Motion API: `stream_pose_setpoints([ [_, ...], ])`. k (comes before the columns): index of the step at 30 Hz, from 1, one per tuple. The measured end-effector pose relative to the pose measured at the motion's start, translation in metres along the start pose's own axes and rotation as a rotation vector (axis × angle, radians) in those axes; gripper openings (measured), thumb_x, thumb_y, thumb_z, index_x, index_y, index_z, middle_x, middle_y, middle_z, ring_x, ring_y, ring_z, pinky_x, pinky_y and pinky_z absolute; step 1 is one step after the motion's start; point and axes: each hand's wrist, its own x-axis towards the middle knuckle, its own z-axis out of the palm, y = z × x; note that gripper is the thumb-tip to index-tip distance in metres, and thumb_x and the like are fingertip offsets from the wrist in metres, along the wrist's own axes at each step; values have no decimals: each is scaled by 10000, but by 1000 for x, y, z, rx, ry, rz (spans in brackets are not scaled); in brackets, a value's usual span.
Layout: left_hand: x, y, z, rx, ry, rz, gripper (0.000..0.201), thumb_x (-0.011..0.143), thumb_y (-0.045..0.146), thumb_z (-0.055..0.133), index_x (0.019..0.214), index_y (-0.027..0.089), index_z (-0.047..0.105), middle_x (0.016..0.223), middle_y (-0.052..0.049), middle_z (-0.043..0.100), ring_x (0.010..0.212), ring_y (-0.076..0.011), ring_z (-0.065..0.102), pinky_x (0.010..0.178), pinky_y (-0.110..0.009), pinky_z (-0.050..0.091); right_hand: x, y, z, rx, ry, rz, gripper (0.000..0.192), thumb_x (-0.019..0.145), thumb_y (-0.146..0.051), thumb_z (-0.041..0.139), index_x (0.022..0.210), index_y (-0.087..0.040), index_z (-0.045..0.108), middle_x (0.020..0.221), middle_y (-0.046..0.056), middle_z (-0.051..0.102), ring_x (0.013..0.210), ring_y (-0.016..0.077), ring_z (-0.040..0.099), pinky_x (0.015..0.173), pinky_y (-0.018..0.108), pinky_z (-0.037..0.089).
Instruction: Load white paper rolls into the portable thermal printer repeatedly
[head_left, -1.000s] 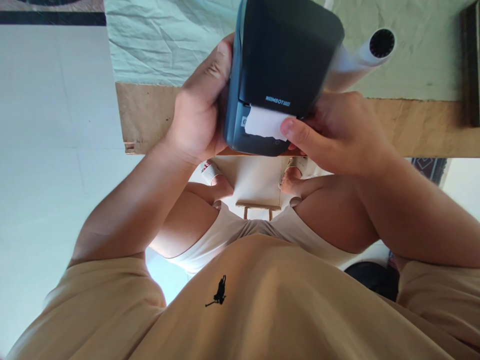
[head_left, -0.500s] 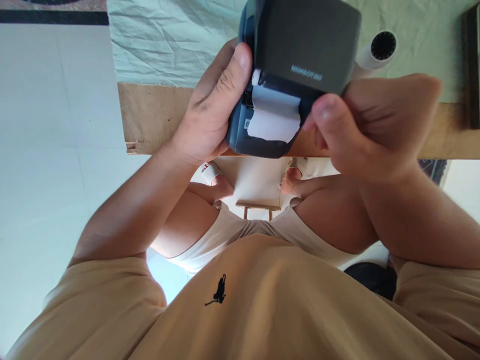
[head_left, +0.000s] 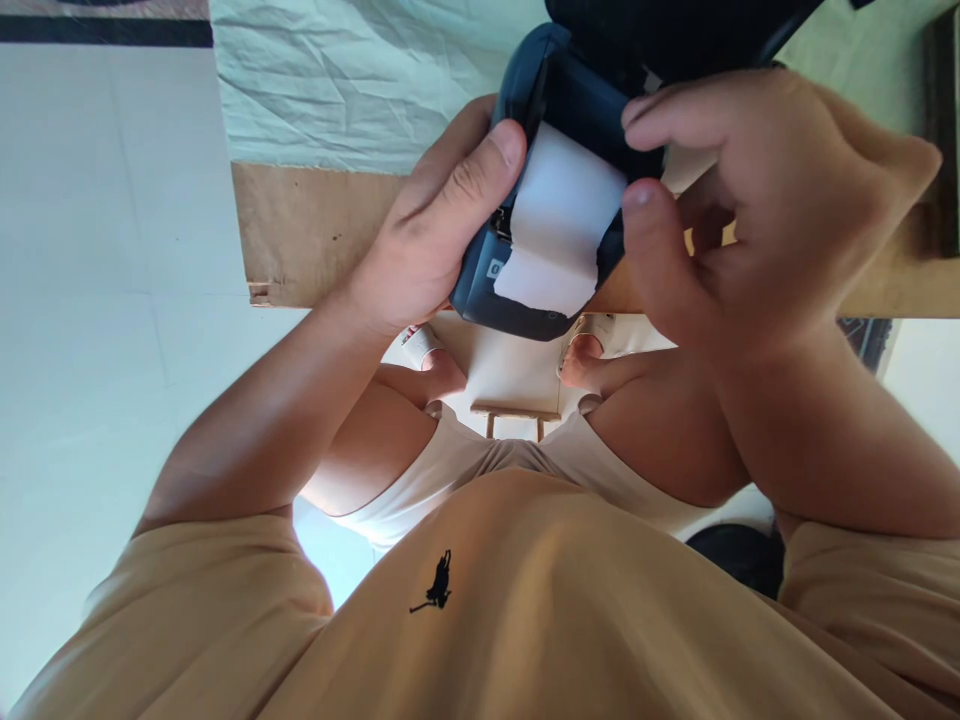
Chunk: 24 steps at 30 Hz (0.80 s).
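A dark label printer (head_left: 480,290) is held up over the table's front edge, its lid (head_left: 675,40) swung up and back. Around the printer's left side wraps my left hand (head_left: 442,220), thumb along the rim. Inside the printer lies a white paper roll (head_left: 568,190), its torn end hanging over the front. At the right side of the printer is my right hand (head_left: 780,200), thumb and forefinger apart near the printer's right rim; the other fingers are curled and partly hidden. Whether its fingertips touch the printer I cannot tell.
A pale green cloth (head_left: 337,80) covers the wooden table (head_left: 315,235), whose bare front edge runs below my hands. A dark-edged object (head_left: 946,130) stands at the far right. Beneath are my legs and a wooden stool bar (head_left: 516,411).
The printer's lid has swung open, away from me, baring the paper roll. My right hand has shifted slightly up and right, its thumb and forefinger parting. My left hand keeps its hold.
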Motion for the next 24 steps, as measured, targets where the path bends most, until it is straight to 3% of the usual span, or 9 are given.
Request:
stream_pose_setpoints([
  [3, -1, 1, -1, 107, -38, 68, 245, 800, 394, 381, 830, 204, 533, 731, -34, 500, 683, -129, 457, 602, -281, 349, -1, -2, 1, -116, -66, 33, 286, 788, -350, 354, 991, -259, 534, 767, -24, 589, 639, 54, 511, 619, 226, 351],
  [7, -2, 3, 0, 156, -20, 28, 255, 812, 389, 354, 849, 196, 518, 734, -29, 501, 638, -120, 477, 557, -268, 337, 1, -8, 0, -182, -200, 91, 338, 801, -439, 298, 1035, -311, 505, 809, -16, 593, 721, 89, 539, 627, 232, 320],
  [10, -3, 4, 0, 155, -12, 20, 227, 804, 377, 387, 747, 193, 508, 651, -7, 451, 568, -90, 444, 523, -244, 304, 6, -15, -3, -264, -338, 194, 394, 774, -531, 290, 1058, -337, 483, 728, 16, 574, 690, 121, 519, 597, 223, 253],
  [14, -3, 5, 0, 141, -17, 42, 240, 798, 346, 401, 625, 191, 461, 600, -2, 403, 557, -87, 438, 512, -247, 282, 12, -18, -7, -272, -440, 252, 389, 740, -560, 328, 1034, -335, 449, 678, 16, 519, 602, 93, 428, 583, 212, 199],
  [18, -2, 4, 0, 143, -27, 32, 222, 794, 356, 401, 640, 207, 460, 599, -4, 406, 555, -100, 433, 500, -251, 288, 16, -11, -4, -166, -430, 196, 384, 723, -540, 383, 1018, -302, 446, 689, 4, 522, 584, 65, 406, 584, 219, 260],
  [24, -3, 5, -1, 98, -53, 46, 216, 804, 340, 395, 745, 162, 503, 629, -5, 432, 555, -77, 418, 521, -227, 299, 9, -8, -2, 20, -257, 97, 382, 682, -467, 485, 994, -247, 493, 865, -24, 577, 563, 19, 436, 579, 201, 328],
])
